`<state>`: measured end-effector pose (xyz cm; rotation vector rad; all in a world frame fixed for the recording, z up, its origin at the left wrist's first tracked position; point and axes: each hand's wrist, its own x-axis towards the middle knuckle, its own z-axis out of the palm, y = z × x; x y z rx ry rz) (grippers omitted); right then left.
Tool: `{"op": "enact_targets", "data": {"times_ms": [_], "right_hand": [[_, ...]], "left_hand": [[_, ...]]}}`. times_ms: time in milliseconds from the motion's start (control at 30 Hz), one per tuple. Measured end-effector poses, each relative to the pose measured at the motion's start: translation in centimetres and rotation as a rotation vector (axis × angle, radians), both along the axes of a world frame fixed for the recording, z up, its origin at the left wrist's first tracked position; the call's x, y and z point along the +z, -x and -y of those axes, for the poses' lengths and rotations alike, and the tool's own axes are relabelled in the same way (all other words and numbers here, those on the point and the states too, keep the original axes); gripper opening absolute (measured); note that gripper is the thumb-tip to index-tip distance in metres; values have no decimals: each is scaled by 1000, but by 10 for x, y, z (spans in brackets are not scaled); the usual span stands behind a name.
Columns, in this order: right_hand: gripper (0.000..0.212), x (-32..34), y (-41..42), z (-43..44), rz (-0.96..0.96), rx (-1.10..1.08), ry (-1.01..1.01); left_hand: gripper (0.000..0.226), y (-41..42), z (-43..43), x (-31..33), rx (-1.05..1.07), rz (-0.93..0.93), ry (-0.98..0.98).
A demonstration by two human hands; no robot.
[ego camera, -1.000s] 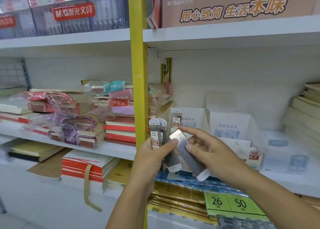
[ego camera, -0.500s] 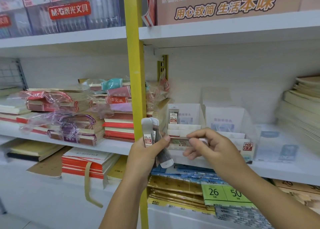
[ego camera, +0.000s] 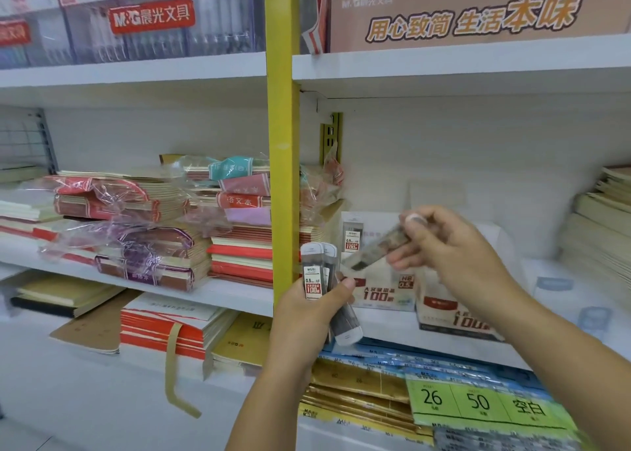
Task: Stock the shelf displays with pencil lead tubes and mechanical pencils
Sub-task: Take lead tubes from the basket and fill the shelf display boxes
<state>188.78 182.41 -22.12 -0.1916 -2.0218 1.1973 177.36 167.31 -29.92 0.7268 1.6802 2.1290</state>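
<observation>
Tubes: left hand [ego camera: 307, 317] grip is curled around a bundle of lead tubes [ego camera: 312, 276], most upright, 1 pointing down, just beside the yellow post [ego camera: 281, 143]. Right hand [ego camera: 454, 256] grip pinches a single tube [ego camera: 379, 249], tilted and motion-blurred, above the open display box [ego camera: 379, 293] marked HB 0.5 on the white shelf [ego camera: 392, 324]. Another upright tube [ego camera: 351, 235] stands inside that box.

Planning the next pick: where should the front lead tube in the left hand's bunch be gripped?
Pinch its capped top end, from above: the front lead tube stands upright, its top clear above the left hand, which grips the lower half.
</observation>
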Motion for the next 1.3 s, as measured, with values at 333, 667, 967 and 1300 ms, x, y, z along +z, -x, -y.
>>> {"op": "enact_targets", "data": {"times_ms": [333, 667, 967, 1300], "right_hand": [[9, 41, 84, -26, 279, -234, -727], [35, 25, 97, -31, 477, -398, -978], [30, 4, 19, 18, 389, 293, -327], [41, -6, -1, 9, 178, 208, 6]], "left_hand": [[16, 17, -1, -5, 72, 50, -15], [7, 22, 2, -6, 7, 68, 20], [16, 0, 1, 8, -178, -25, 59], [25, -9, 9, 5, -241, 79, 61]]}}
